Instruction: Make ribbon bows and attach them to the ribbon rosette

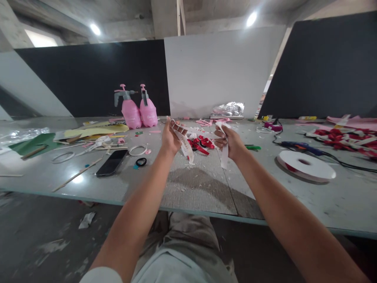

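Note:
Both my hands are raised over the middle of the grey table (pixel 206 192). My left hand (pixel 170 138) is closed on a strip of white ribbon (pixel 186 146) with red print that loops around its fingers and hangs down. My right hand (pixel 230 140) pinches another stretch of white ribbon (pixel 224 154), whose end dangles below the hand. The two hands are a short way apart, with red and white ribbon scraps (pixel 202 143) lying on the table behind them.
A white ribbon spool (pixel 306 166) lies at the right, a blue glue gun (pixel 297 147) with black cable beyond it. A black phone (pixel 112 162), rings and wooden sticks lie left. Two pink spray bottles (pixel 140 110) stand at the back. Red ribbon pieces (pixel 344 137) pile far right.

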The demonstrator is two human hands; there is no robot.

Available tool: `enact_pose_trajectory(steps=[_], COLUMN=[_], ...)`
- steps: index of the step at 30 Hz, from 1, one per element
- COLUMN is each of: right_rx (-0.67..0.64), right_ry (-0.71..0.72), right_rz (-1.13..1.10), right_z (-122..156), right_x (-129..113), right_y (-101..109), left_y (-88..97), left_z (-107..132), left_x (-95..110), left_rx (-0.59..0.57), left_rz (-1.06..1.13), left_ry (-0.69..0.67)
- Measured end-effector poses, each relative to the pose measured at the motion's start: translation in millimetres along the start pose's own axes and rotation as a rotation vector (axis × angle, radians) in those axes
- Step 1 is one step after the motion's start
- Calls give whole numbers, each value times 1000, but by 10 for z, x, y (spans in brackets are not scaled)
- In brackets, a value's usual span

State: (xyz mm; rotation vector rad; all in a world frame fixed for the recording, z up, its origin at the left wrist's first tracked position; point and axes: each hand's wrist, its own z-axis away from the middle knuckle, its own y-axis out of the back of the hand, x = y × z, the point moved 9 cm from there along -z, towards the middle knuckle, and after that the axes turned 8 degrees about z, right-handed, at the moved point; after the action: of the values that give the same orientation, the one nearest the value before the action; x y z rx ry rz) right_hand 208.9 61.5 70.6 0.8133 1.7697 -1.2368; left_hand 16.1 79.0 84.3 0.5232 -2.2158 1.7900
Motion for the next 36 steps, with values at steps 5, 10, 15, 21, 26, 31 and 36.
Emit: enact_pose_trajectory(steps=[5, 10, 15, 21, 26, 31, 36], right_rx=[-26, -34, 37, 153, 239, 120, 266], right_ry=[76, 131, 278, 518, 738, 467, 498], right_rz=[42, 172, 365, 674, 915, 878, 775], right_z=[4, -5, 19, 130, 237, 65, 36], right_x=[-44, -12, -7, -119, -314, -72, -99], right_y=[-65, -144, -202, -280, -352, -269, -101], left_y=[-120, -355, -326, -184, -156, -148, -124], left_z=[44, 223, 314, 251, 260, 305, 270], left_x=[-38, -303, -500, -471, -501, -584, -562], left_rx=[-51, -213, -301, -304, -415, -516, -530], left_rz=[-85, -258, -467, -627, -895, -992, -1020], left_ry=[29, 118, 146, 69, 0, 35, -17])
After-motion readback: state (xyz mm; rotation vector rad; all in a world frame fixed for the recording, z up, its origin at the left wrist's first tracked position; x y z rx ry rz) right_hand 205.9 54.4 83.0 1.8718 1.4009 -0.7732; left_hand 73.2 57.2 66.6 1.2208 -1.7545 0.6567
